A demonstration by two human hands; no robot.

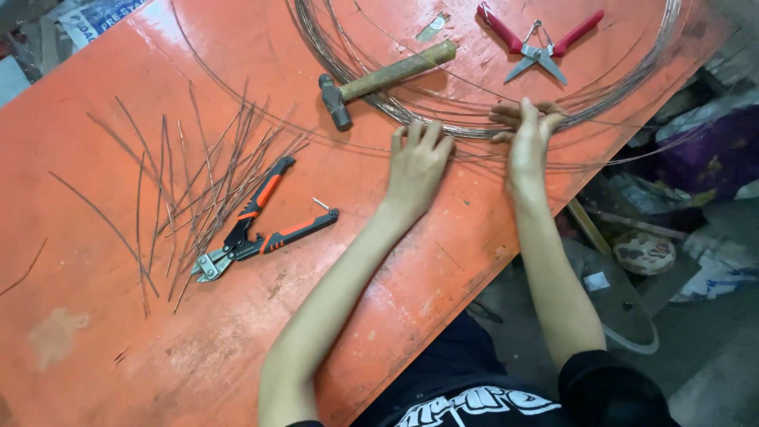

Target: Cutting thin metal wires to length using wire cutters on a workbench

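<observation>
A large coil of thin metal wire (443, 122) lies on the orange table (95, 316) at the upper right. My left hand (417, 162) lies flat, fingers spread, pressing on a wire strand just below the coil. To its right, my right hand (528, 134) pinches the same strand at the coil's lower edge, fingers closed around it. A hammer with a wooden handle (379, 79) rests across the coil, just above my left hand.
Several cut wire pieces (198, 190) are scattered at centre left, beside orange-and-black cutters (261, 225). Red-handled pliers (539, 41) lie inside the coil at the top. The table's edge runs diagonally at right, with clutter and a round lid (644, 253) on the floor below.
</observation>
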